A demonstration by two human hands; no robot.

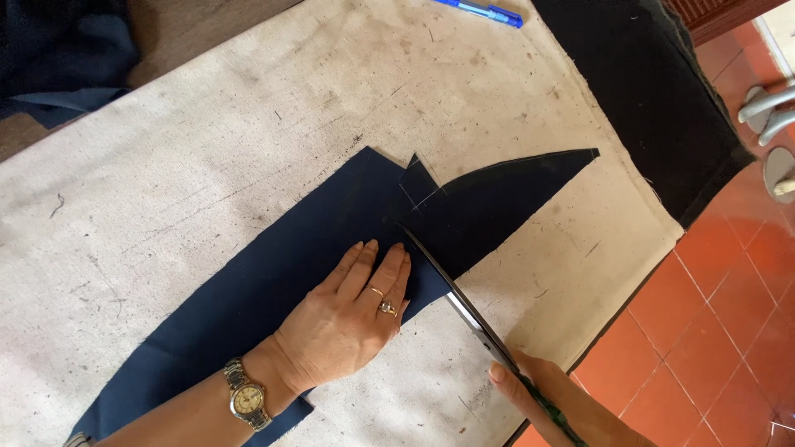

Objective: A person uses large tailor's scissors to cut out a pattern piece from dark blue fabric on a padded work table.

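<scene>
A long piece of navy blue fabric [273, 265] lies on a stained off-white cloth-covered table [207, 141], with white chalk lines near its upper part. My left hand [348, 319] presses flat on the fabric, fingers together, with rings on two fingers and a metal wristwatch on the wrist. My right hand [551, 397] grips the handles of long dark scissors [460, 302]. The blades lie across the fabric just right of my left fingers, their tip near the chalk marks.
A blue pen [484, 11] lies at the table's far edge. Black cloth [654, 91] hangs over the table's right corner. More dark blue fabric [62, 58] is bunched at the top left. Red floor tiles [729, 314] and metal chair legs [770, 108] show at right.
</scene>
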